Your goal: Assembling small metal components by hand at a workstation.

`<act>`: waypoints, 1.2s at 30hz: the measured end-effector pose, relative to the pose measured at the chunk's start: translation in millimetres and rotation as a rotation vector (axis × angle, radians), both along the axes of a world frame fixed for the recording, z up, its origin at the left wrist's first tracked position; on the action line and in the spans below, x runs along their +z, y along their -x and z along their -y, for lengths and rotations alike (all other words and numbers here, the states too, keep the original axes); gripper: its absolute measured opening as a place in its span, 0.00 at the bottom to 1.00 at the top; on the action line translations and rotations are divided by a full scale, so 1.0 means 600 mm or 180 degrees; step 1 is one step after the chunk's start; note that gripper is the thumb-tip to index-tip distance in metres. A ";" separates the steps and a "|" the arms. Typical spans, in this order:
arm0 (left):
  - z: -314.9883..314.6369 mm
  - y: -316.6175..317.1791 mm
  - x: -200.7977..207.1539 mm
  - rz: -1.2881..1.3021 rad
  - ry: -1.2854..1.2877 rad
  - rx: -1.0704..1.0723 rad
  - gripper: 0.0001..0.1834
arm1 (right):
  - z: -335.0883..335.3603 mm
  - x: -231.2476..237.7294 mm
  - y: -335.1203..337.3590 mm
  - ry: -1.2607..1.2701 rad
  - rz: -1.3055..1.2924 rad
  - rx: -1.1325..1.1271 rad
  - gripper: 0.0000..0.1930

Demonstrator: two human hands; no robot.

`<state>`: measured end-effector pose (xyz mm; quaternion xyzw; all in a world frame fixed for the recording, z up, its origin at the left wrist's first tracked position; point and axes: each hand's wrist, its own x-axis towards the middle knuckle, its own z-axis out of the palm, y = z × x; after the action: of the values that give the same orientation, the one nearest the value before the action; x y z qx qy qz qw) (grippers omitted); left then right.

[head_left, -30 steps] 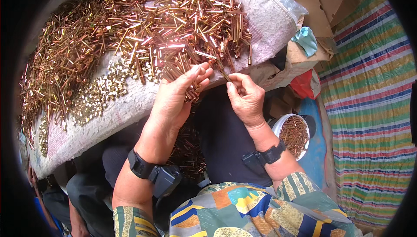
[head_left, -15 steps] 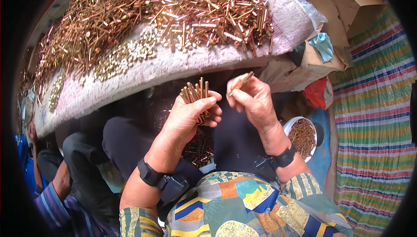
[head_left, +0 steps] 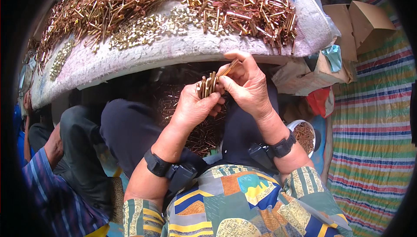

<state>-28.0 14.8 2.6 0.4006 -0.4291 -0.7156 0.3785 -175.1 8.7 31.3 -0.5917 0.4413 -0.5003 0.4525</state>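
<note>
My left hand (head_left: 194, 106) is closed round a bundle of short copper-coloured metal rods (head_left: 206, 86), their ends sticking up past the thumb and fingers. Close against it on the right, my right hand (head_left: 248, 86) pinches a similar slim metal rod (head_left: 233, 65), tilted up to the right. Whether it is one rod or more I cannot tell. The fingertips of both hands nearly meet beside the bundle. Below them, between my knees, lies a dark heap of the same rods (head_left: 204, 135), partly hidden by my left forearm.
Ahead, a cloth-covered table (head_left: 173, 50) bears a large pile of rods (head_left: 117, 9) and small gold-coloured nut-like pieces (head_left: 152, 28). A white bucket (head_left: 299, 121) of rods stands right, near cardboard boxes (head_left: 369, 15) and striped sheeting (head_left: 369, 150). Another person's knee (head_left: 80, 128) is at left.
My right hand has moved left and slightly up with its rod, closing the gap to the bundle. My left hand has shifted slightly right. The table sits further right in the view.
</note>
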 end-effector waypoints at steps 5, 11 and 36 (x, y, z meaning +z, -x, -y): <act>0.009 -0.014 -0.012 0.0099 0.0172 0.0127 0.06 | 0.007 0.014 -0.005 0.0162 0.0265 -0.0468 0.17; 0.018 -0.014 -0.017 0.0745 0.0523 0.0067 0.06 | 0.015 -0.004 -0.016 0.0605 -0.0360 -0.0197 0.17; 0.011 -0.056 0.026 -0.0366 -0.0066 0.0549 0.11 | 0.023 0.000 -0.012 -0.1006 -0.0117 0.0515 0.09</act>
<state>5.4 8.0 18.0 0.3982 -0.3632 -0.7066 0.4585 -167.8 -5.1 31.4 -0.5559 0.4737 -0.3758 0.5705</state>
